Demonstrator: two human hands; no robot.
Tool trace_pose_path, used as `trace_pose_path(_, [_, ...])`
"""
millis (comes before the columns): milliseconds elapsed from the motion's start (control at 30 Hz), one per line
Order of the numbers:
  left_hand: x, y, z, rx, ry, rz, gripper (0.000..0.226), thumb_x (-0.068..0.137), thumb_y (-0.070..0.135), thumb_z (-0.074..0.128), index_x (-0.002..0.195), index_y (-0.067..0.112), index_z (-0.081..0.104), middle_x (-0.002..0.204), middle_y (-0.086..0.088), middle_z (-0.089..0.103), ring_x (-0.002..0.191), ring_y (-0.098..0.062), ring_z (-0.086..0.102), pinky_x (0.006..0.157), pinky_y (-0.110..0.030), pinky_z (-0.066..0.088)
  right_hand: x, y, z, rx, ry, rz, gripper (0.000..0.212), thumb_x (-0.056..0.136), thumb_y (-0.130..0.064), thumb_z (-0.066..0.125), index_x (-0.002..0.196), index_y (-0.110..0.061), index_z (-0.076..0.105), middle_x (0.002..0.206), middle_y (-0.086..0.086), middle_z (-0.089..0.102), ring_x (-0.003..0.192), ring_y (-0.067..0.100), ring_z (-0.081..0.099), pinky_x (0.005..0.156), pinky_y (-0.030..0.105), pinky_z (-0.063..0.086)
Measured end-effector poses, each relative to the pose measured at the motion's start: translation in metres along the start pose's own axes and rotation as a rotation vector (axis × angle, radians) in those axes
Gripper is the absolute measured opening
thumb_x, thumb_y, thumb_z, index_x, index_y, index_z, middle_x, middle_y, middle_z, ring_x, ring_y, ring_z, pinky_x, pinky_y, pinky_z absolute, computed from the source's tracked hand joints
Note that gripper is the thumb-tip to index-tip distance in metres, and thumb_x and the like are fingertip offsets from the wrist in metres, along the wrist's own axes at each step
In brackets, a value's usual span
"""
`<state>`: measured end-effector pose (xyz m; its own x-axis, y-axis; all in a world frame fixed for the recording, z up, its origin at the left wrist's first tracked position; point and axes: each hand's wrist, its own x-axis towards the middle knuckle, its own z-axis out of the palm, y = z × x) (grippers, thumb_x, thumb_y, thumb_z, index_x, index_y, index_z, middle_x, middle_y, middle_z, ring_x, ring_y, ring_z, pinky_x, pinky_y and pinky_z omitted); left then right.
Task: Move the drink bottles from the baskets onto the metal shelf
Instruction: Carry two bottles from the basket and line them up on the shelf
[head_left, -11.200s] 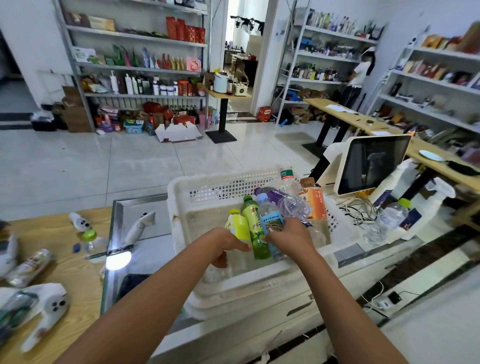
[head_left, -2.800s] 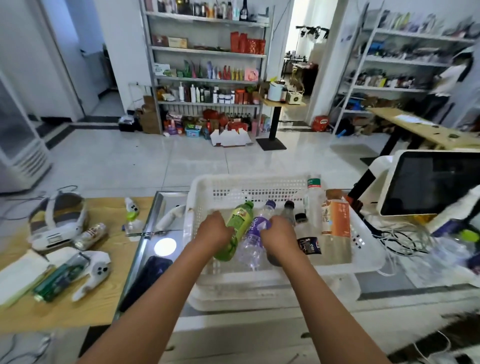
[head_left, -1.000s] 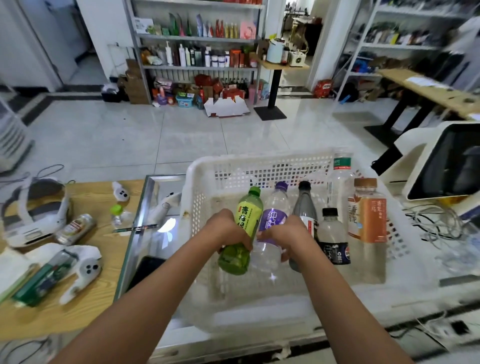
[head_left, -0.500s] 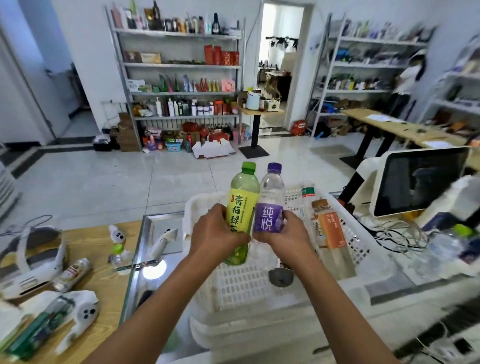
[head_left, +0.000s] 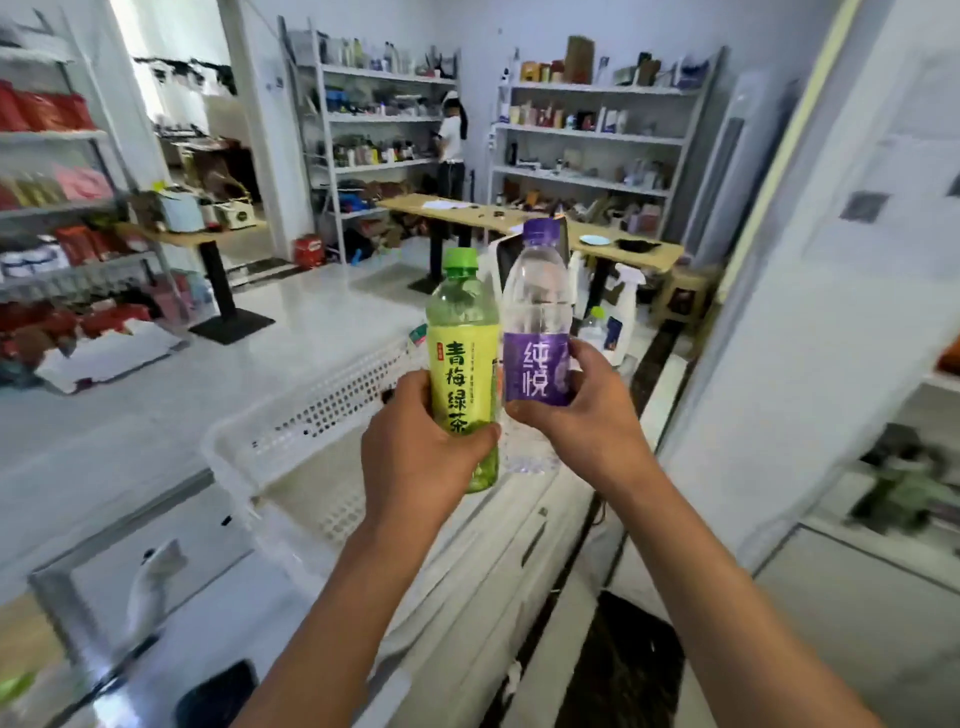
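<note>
Now, in the head view, both bottles are clear of the white perforated basket (head_left: 311, 415), whereas half a second ago they were held just above its rim and a second ago were still down among the other drinks inside it; the view has also swung to the right, so that different shelving and a tall white cabinet (head_left: 810, 312) fill the right side. The left hand (head_left: 415, 467) wraps its fingers round the lower body of the green tea bottle (head_left: 462, 364), thumb across the front; the right hand (head_left: 582, 415) clamps the purple-label water bottle (head_left: 535, 332) between thumb and fingers at label height. Both bottles stand upright, side by side and touching or nearly so, in front of the chest and above the near corner of the basket. This change suggests the pick-up is finished and the carry toward the metal shelf is beginning (which shelf is the target cannot be told). Legible writing: the yellow-green label reads 青梅绿茶 in vertical characters, under a green cap; the purple label reads 纯悦 in white, under a purple cap. A person (head_left: 452, 140) stands at the far shelving (head_left: 374, 119).
</note>
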<state>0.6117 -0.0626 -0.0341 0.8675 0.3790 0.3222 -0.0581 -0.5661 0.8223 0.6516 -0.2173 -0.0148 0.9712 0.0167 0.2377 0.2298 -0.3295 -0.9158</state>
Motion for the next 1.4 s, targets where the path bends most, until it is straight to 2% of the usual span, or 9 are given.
trace_pose_path(167, [-0.046, 0.016, 0.033, -0.126, -0.202, 0.128, 0.048, 0.060, 0.039, 0.084, 0.097, 0.036, 0.056, 0.079, 0.025, 0.059, 0.077, 0.005, 0.059, 0.064, -0.022, 0.046, -0.078, 0.015, -0.048, -0.122, 0.268, 0.073, 0.059, 0.065, -0.015, 0.087, 0.107, -0.042, 0.055, 0.095, -0.009, 0.073, 0.084, 0.005, 0.070, 0.079, 0.034, 0.059])
trace_pose_path(233, [-0.071, 0.030, 0.049, -0.168, -0.303, 0.165, 0.049, 0.060, 0.040, 0.085, 0.102, 0.034, 0.059, 0.080, 0.024, 0.061, 0.077, 0.003, 0.060, 0.061, -0.018, 0.042, -0.113, 0.018, -0.075, -0.184, 0.356, 0.130, 0.060, 0.066, -0.013, 0.086, 0.112, -0.037, 0.056, 0.091, -0.009, 0.073, 0.079, 0.003, 0.070, 0.072, 0.028, 0.057])
trace_pose_path(333, [-0.118, 0.059, 0.072, -0.209, -0.448, 0.251, 0.055, 0.060, 0.041, 0.086, 0.109, 0.030, 0.062, 0.092, 0.018, 0.067, 0.079, -0.001, 0.061, 0.063, -0.018, 0.043, -0.171, 0.020, -0.122, -0.256, 0.496, 0.211, 0.062, 0.065, -0.014, 0.087, 0.118, -0.026, 0.057, 0.090, -0.007, 0.074, 0.079, 0.006, 0.071, 0.076, 0.036, 0.059])
trace_pose_path(667, [-0.328, 0.174, 0.080, -0.375, -0.799, 0.573, 0.058, 0.062, 0.040, 0.087, 0.113, 0.029, 0.061, 0.096, 0.018, 0.067, 0.080, 0.001, 0.060, 0.065, -0.009, 0.042, -0.410, -0.011, -0.249, -0.400, 0.944, 0.337, 0.070, 0.061, -0.027, 0.085, 0.125, -0.028, 0.055, 0.098, -0.010, 0.073, 0.088, 0.008, 0.069, 0.082, 0.039, 0.058])
trace_pose_path(767, [-0.400, 0.203, 0.069, -0.422, -0.884, 0.625, 0.060, 0.061, 0.040, 0.088, 0.114, 0.030, 0.061, 0.096, 0.019, 0.067, 0.080, 0.001, 0.061, 0.067, -0.014, 0.047, -0.494, -0.025, -0.274, -0.420, 1.052, 0.378, 0.056, 0.064, -0.022, 0.084, 0.110, -0.037, 0.055, 0.094, -0.013, 0.072, 0.086, 0.006, 0.069, 0.082, 0.041, 0.058])
trace_pose_path(967, [-0.548, 0.252, 0.038, -0.531, -1.057, 0.725, 0.059, 0.063, 0.037, 0.088, 0.115, 0.029, 0.061, 0.096, 0.018, 0.066, 0.084, 0.001, 0.064, 0.065, -0.004, 0.042, -0.659, -0.053, -0.309, -0.459, 1.241, 0.446, 0.059, 0.065, -0.021, 0.088, 0.108, -0.042, 0.054, 0.095, -0.016, 0.072, 0.084, 0.001, 0.069, 0.081, 0.039, 0.059])
trace_pose_path(1067, [-0.607, 0.268, 0.026, -0.554, -1.146, 0.756, 0.064, 0.062, 0.041, 0.087, 0.118, 0.031, 0.059, 0.103, 0.015, 0.069, 0.086, 0.000, 0.065, 0.073, -0.017, 0.054, -0.721, -0.067, -0.324, -0.488, 1.328, 0.479, 0.062, 0.064, -0.022, 0.089, 0.107, -0.048, 0.053, 0.092, -0.019, 0.072, 0.083, 0.000, 0.069, 0.081, 0.039, 0.059])
trace_pose_path(1167, [-0.654, 0.283, 0.018, -0.575, -1.197, 0.773, 0.064, 0.062, 0.045, 0.087, 0.118, 0.037, 0.057, 0.095, 0.020, 0.067, 0.084, 0.004, 0.063, 0.076, -0.026, 0.057, -0.771, -0.077, -0.340, -0.517, 1.400, 0.487, 0.070, 0.062, -0.024, 0.088, 0.123, -0.036, 0.055, 0.097, -0.018, 0.072, 0.088, 0.000, 0.069, 0.085, 0.040, 0.058])
trace_pose_path(1400, [-0.714, 0.325, 0.023, -0.648, -1.289, 0.813, 0.059, 0.063, 0.036, 0.088, 0.114, 0.031, 0.061, 0.084, 0.025, 0.060, 0.077, 0.015, 0.057, 0.067, -0.006, 0.043, -0.830, -0.084, -0.371, -0.553, 1.520, 0.514, 0.067, 0.061, -0.026, 0.088, 0.112, -0.046, 0.052, 0.095, -0.018, 0.072, 0.086, 0.000, 0.069, 0.085, 0.041, 0.058])
